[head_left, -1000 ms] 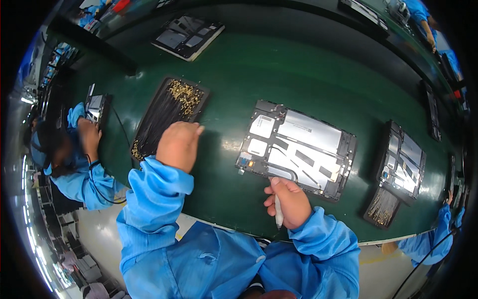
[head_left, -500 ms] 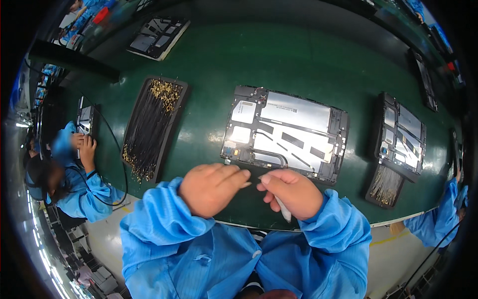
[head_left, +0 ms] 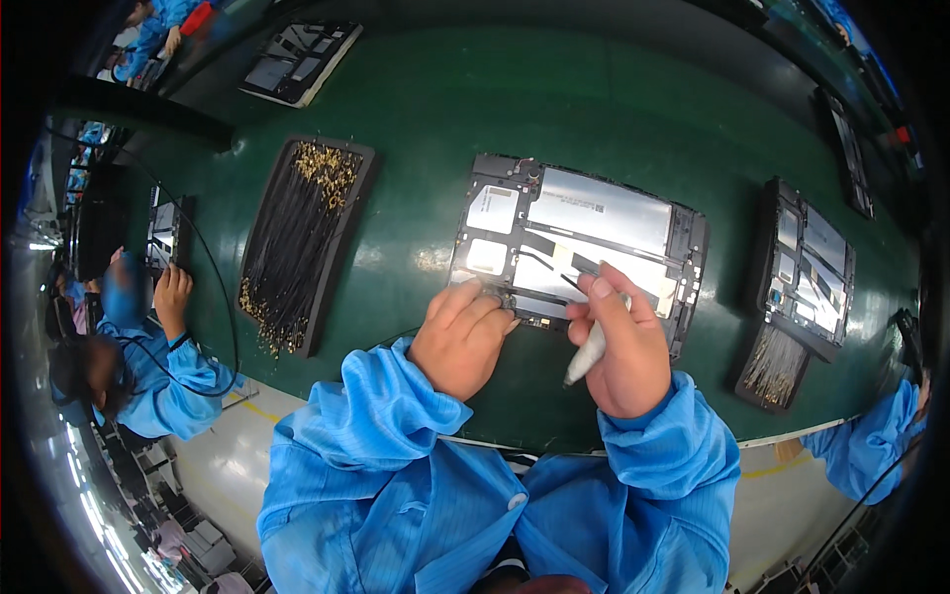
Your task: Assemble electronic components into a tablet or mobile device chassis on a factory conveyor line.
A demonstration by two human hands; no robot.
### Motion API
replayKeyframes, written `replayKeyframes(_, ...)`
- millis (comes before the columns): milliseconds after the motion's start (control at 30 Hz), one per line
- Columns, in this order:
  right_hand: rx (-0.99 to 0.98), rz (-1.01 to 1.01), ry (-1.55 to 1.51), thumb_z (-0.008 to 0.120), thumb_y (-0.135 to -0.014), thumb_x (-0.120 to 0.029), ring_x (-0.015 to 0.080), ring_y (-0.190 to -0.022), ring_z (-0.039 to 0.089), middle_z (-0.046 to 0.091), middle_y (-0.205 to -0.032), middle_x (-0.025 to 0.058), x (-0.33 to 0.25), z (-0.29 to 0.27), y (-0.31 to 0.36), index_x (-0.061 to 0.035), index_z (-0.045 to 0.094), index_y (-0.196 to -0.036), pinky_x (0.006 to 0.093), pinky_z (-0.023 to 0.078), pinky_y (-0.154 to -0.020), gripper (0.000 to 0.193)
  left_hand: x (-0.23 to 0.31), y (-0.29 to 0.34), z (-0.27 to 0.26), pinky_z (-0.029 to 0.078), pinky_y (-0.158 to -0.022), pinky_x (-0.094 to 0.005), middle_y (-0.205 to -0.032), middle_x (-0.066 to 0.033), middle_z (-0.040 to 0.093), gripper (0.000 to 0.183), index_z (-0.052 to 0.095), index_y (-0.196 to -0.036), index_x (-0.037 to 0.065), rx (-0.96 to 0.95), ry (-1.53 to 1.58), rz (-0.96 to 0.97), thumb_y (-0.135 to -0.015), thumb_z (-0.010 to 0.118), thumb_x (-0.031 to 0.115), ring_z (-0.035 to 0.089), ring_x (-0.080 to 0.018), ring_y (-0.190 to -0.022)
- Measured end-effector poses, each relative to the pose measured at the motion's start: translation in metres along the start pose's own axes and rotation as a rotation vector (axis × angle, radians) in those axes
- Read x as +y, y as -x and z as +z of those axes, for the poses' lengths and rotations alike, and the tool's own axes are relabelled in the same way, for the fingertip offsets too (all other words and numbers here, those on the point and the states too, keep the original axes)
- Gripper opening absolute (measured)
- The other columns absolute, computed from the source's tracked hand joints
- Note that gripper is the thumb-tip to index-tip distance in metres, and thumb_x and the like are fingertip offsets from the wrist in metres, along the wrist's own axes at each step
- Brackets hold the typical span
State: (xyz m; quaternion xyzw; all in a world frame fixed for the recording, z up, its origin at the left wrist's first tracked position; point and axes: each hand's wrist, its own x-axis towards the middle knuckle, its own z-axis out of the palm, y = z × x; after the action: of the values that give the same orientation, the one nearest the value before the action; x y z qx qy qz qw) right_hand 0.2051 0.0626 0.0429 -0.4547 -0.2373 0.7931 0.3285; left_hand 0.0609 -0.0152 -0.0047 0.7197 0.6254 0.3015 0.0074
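An opened tablet-like device (head_left: 604, 213) lies before me, its silver battery packs and black frame exposed. My left hand (head_left: 460, 335) rests at its near left edge, fingers curled and pressed together. A thin black cable (head_left: 396, 339) trails leftward from under that hand; the fingers hide its other end. In my right hand (head_left: 625, 346) is a slim tool with a white wrapped handle (head_left: 587, 358), pinched between thumb and fingers above the device's lower middle. A dark thin tip shows past the fingers, but its exact kind cannot be made out.
A black tray (head_left: 341, 238) of black cables with gold-coloured ends stands left. On the right, another opened device (head_left: 807, 262) overlaps a tray of pale cables (head_left: 774, 368). More devices (head_left: 300, 61) lie farther back. A co-worker in blue (head_left: 163, 366) sits at left, another sleeve at right.
Both hands have moved forward onto the device. My left hand now touches its near edge, and my right hand has risen over it with the white-handled tool. The view has shifted slightly.
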Motion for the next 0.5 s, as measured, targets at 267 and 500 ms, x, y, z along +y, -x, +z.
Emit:
replayKeyframes(267, 0.067, -0.652, 0.444, 0.04, -0.085, -0.02, 0.0146, -0.069, 0.05, 0.056, -0.084, 0.0133, 0.032, -0.002, -0.011, 0.0013, 0.042, -0.1, 0.0257, 0.042, -0.061, 0.026, 0.001, -0.002, -0.004, 0.038, -0.074, -0.0385, -0.082, -0.0091, 0.053, 0.024, 0.054, -0.08, 0.005, -0.06, -0.038, 0.016, -0.058, 0.063, 0.003, 0.049, -0.0287, -0.083)
replayKeyframes(500, 0.002, -0.913, 0.593, 0.04, -0.084, -0.019, 0.019, -0.071, 0.055, 0.057, -0.086, 0.0167, 0.049, -0.01, -0.019, -0.0006, 0.041, -0.097, 0.0286, 0.044, -0.065, 0.023, 0.002, -0.002, -0.003, 0.038, -0.074, -0.0384, -0.082, -0.0097, 0.053, 0.023, 0.054, -0.08, 0.004, -0.041, -0.032, 0.007, -0.059, 0.062, 0.004, 0.048, -0.0285, -0.084)
